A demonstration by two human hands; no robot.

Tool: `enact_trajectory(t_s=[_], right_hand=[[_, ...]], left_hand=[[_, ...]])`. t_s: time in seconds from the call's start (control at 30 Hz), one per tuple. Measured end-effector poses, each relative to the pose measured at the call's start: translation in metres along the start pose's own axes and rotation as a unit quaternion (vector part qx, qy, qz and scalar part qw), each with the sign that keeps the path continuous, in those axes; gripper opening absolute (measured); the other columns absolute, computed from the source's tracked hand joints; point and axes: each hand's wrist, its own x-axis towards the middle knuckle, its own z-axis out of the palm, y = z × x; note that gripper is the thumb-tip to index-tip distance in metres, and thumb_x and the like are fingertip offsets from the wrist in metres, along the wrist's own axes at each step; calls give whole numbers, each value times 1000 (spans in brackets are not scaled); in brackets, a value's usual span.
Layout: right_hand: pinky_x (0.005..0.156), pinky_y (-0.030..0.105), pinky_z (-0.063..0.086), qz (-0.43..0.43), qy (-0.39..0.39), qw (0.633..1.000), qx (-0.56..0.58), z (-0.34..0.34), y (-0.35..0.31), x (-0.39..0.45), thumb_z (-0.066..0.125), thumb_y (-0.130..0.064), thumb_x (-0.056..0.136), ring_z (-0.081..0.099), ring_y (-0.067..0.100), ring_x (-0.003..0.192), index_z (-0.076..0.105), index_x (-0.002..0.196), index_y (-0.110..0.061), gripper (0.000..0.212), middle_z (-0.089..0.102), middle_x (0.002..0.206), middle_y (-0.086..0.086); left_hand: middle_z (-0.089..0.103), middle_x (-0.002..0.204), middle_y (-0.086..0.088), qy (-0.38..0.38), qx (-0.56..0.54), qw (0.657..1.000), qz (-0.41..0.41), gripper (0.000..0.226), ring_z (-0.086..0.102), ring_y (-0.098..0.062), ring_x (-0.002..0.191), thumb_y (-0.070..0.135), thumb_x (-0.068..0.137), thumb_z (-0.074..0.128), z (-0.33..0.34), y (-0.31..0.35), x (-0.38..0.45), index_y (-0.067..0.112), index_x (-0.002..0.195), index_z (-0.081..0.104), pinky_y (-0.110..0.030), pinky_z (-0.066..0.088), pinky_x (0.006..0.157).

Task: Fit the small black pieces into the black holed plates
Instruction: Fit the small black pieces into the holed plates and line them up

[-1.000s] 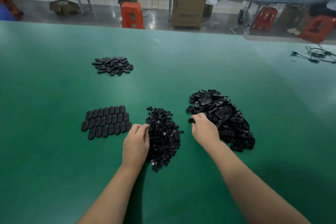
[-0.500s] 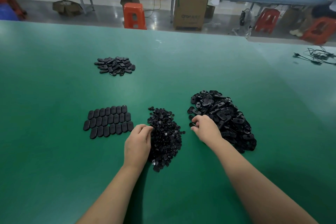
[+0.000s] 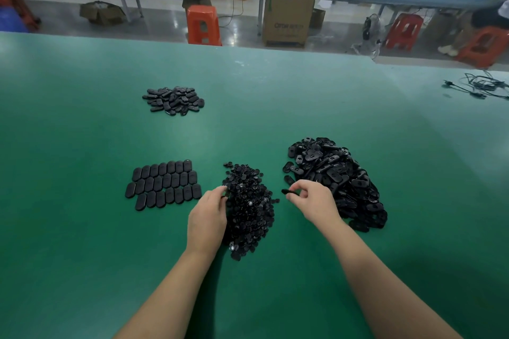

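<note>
A single black oval holed plate [image 3: 289, 192] is pinched between thumb and fingertips of the right hand [image 3: 314, 202], lifted just beside the big heap of black holed plates [image 3: 338, 176] on the green counter [image 3: 275, 107]. The left hand [image 3: 208, 216] — fingers curled — rests at the edge of the pile of small black pieces [image 3: 249, 206]; whether it holds one I cannot tell. Left of it lie neat rows of black oval plates [image 3: 165, 184], and farther back — a smaller loose heap of oval plates [image 3: 174, 100].
</note>
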Motion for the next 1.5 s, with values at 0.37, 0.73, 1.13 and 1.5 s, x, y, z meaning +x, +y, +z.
enact_trajectory(t_s=[0.37, 0.73, 1.13, 1.5], right_hand=[[72, 36, 61, 57, 53, 916, 394, 24, 3, -34, 59, -10, 101, 74, 19, 70, 77, 103, -28, 25, 76, 90, 4], [87, 41, 62, 63, 62, 920, 383, 45, 6, -46, 54, -7, 103, 77, 11, 85, 65, 109, -31, 28, 68, 116, 2], [69, 36, 63, 25, 60, 932, 357, 53, 5, -48, 48, -11, 106, 74, 20, 72, 61, 114, -22, 19, 74, 89, -1], [60, 31, 60, 30, 62, 919, 388, 54, 5, -48, 53, -9, 104, 74, 23, 69, 70, 109, -31, 28, 75, 84, 3]], left_hand=[[67, 97, 6, 15, -19, 1000, -3, 12, 61, -9, 82, 8, 95, 66, 0, -3, 1, 11, 103, 74, -25, 50, 75], [68, 104, 3, 14, -19, 1000, -9, 23, 63, -12, 86, 6, 97, 62, 0, -1, 1, 10, 118, 70, -25, 50, 78], [73, 75, 8, -13, -252, 946, -204, 13, 60, -3, 60, 13, 89, 74, -8, 4, 13, 26, 86, 75, -22, 49, 64], [63, 62, 7, -89, -353, 907, -210, 11, 42, -12, 42, 6, 89, 73, 11, 63, 21, 16, 87, 73, -22, 37, 41]])
